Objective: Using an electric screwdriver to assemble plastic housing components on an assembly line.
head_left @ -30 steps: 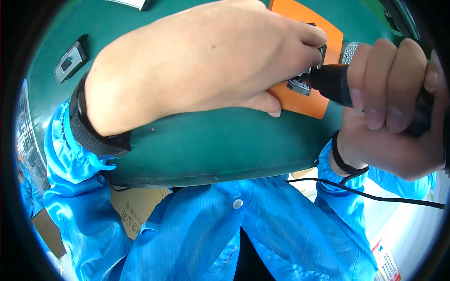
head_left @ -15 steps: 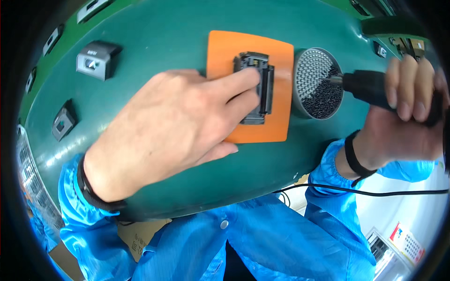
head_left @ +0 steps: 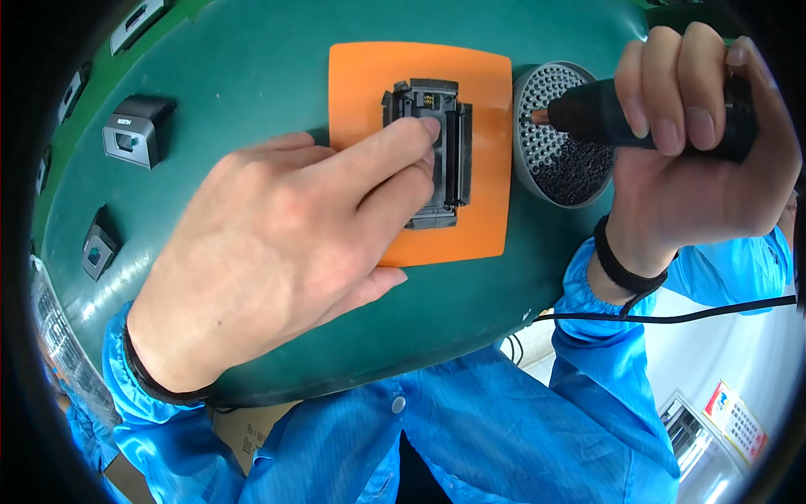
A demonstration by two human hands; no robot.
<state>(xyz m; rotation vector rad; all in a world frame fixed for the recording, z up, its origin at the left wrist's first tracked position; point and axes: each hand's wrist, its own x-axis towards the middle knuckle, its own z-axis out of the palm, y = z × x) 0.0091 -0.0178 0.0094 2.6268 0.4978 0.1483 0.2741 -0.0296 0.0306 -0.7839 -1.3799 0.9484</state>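
The left hand (head_left: 269,244) lays its index and middle fingers (head_left: 403,144) on a black module (head_left: 441,186), their tips close together, while the thumb stands well apart beyond the near edge of the pad. No pinch on the module shows; whether anything small lies under the fingertips, one cannot tell. The right hand (head_left: 705,197) has its fingers wrapped firmly round a black power driver (head_left: 600,113), which points leftward with its coppery tip over the far side of a round dish (head_left: 520,164). Whether the tip touches the perforated plate inside cannot be made out.

The module lies on an orange pad (head_left: 494,185), just left of the dish. Small dark pieces, probably screws, gather over the near right part of the plate, below and right of the tip.

The step in hand looks like picking up a screw, with the left hand steadying the module. The next move seems to call for seating the tip squarely on one screw, lifting it clear, then bringing the driver across to the module while the left fingers leave its hole uncovered.

Farther out, two grey housings (head_left: 144,139) (head_left: 98,254) sit well apart from the pad on the green counter (head_left: 336,357), toward the left.
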